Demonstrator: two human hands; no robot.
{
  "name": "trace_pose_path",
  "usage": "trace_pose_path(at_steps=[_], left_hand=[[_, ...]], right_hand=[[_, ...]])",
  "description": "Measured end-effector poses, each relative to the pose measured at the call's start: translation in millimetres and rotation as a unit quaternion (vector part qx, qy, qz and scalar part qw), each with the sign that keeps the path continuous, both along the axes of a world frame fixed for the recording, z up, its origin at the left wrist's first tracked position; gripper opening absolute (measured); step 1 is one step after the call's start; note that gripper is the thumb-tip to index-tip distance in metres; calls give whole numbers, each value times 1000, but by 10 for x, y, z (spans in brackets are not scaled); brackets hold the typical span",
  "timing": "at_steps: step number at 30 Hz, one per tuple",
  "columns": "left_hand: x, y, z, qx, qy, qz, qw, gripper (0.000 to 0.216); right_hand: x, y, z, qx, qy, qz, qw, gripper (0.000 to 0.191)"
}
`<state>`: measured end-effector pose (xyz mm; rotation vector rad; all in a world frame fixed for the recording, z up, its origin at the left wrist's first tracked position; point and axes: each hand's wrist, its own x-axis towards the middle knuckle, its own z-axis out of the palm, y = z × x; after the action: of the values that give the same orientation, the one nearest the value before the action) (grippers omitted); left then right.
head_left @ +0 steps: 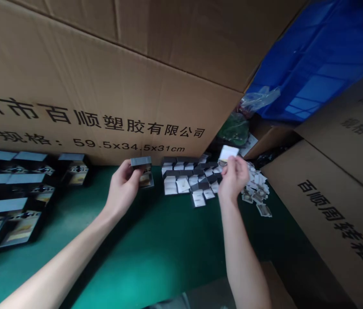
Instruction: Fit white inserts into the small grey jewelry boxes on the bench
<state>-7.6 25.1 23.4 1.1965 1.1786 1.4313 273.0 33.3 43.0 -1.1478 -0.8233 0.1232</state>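
Note:
My left hand (122, 184) grips a small dark hinged box (140, 162) with its lid raised and a yellowish-brown inside, just over the green table. To the right, my right hand (234, 178) pinches a small white square insert (228, 152) between thumb and fingers. Between the hands stands a cluster of open dark boxes (170, 186) with white inserts in them. A loose heap of white inserts (256, 185) lies beside and behind my right hand, partly covered by it.
Several larger groups of open dark boxes (16, 229) sit at the left on the green table (130, 262). A big cardboard carton (110, 90) walls off the back. Another carton (332, 206) stands at the right, below a blue plastic bin (313, 73).

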Motion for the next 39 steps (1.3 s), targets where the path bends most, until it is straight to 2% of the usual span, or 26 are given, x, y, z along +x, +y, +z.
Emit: trace_pose_path(at_steps=[2, 5, 8, 10, 16, 20, 23, 27, 31, 34, 39], left_hand=[[5, -9, 13, 1, 2, -9, 1000, 33], [7, -23, 24, 5, 20, -16, 1000, 30], [-1, -26, 21, 13, 46, -14, 999, 26], [-10, -25, 14, 9, 47, -23, 999, 28], [-21, -20, 14, -24, 16, -49, 998, 36], [-16, -21, 37, -35, -3, -63, 997, 45], [-14, -24, 51, -36, -21, -70, 997, 43], [-11, -19, 41, -41, -19, -59, 997, 43], [-6, -7, 18, -42, -22, -51, 998, 44], [-2, -7, 18, -48, -23, -50, 997, 42], [2, -16, 42, -63, -33, -61, 996, 43]], right_hand=[[-424, -156, 23, -17, 24, 136, 990, 27], [-928, -378, -30, -105, 54, 333, 936, 28], [-1192, -490, -129, -153, 91, 429, 886, 29], [-1259, -502, -184, -170, 115, 445, 872, 30], [-1249, -466, -239, -181, 108, 465, 860, 30], [-1192, -458, -247, -155, 89, 458, 871, 21], [-1146, -444, -255, -119, 59, 447, 884, 15], [-1107, -425, -252, -120, 50, 448, 885, 15], [-1089, -425, -232, -100, 16, 429, 898, 8], [-1091, -433, -221, -101, -13, 430, 897, 9], [-1093, -437, -240, -108, 16, 441, 891, 13]])
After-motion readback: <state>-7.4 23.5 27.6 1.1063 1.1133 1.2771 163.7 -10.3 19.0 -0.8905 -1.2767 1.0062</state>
